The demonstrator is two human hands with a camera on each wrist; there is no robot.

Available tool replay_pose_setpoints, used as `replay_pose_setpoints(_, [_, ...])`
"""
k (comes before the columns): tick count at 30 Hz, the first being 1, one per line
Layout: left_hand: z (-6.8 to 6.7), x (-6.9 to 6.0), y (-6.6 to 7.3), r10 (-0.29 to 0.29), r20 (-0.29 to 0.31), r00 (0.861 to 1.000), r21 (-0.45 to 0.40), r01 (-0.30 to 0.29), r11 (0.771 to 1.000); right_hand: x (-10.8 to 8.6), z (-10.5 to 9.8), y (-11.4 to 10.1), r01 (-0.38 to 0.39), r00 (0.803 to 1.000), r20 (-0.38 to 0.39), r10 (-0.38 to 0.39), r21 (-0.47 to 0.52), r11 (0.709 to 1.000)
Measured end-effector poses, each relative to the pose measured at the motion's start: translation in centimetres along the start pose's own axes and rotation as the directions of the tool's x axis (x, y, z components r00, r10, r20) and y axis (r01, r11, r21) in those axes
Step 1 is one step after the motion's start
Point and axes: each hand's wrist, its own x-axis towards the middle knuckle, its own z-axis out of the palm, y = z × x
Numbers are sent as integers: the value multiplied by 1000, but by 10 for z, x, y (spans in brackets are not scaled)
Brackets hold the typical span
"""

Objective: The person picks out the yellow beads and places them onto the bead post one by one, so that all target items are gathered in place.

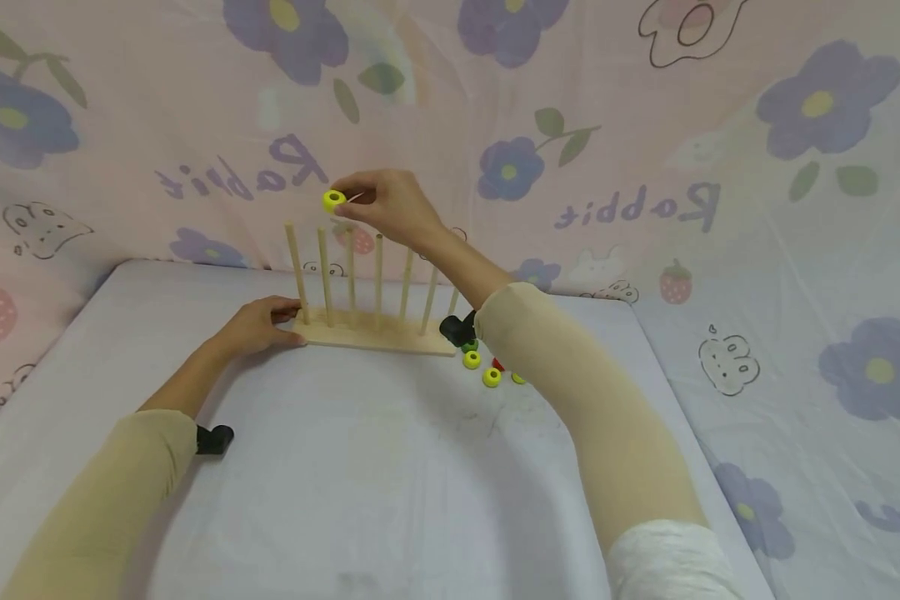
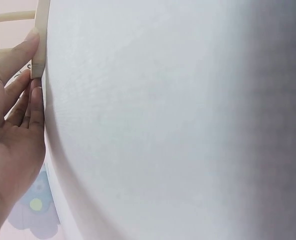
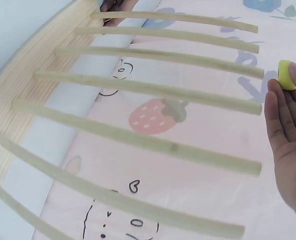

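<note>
Between the thumb and fingers of my right hand (image 1: 392, 204) is a yellow bead (image 1: 327, 202) with a hole through it. The bead (image 3: 285, 75) is held above the tops of the pegs, near the left end of a wooden peg rack (image 1: 375, 338). Several upright pegs (image 3: 153, 89) stand in a row on the rack's flat base. My left hand (image 1: 255, 327) grips the base's left end; in the left wrist view its thumb lies against the base (image 2: 40, 40) and its fingers are at the end. No bead shows on the visible pegs.
Off the rack's right end lie loose beads: a yellow bead (image 1: 486, 380), a green bead (image 1: 469, 347) and a red bead (image 1: 497, 364), partly hidden by my right forearm. A white cloth (image 1: 330, 483) covers the table. Behind it hangs a patterned curtain (image 1: 435, 108).
</note>
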Motion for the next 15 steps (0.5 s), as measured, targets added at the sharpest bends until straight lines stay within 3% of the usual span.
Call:
replay_pose_setpoints(6, [0,0,-4,-10,-5,1000,-11,10,1000,9,13,-5,-18,1000,26,16,72,997])
replay_pose_setpoints(15, [0,0,-5,12,-6,1000,-32,-12,999,19,24,-5,-8,1000,8,8,59,998])
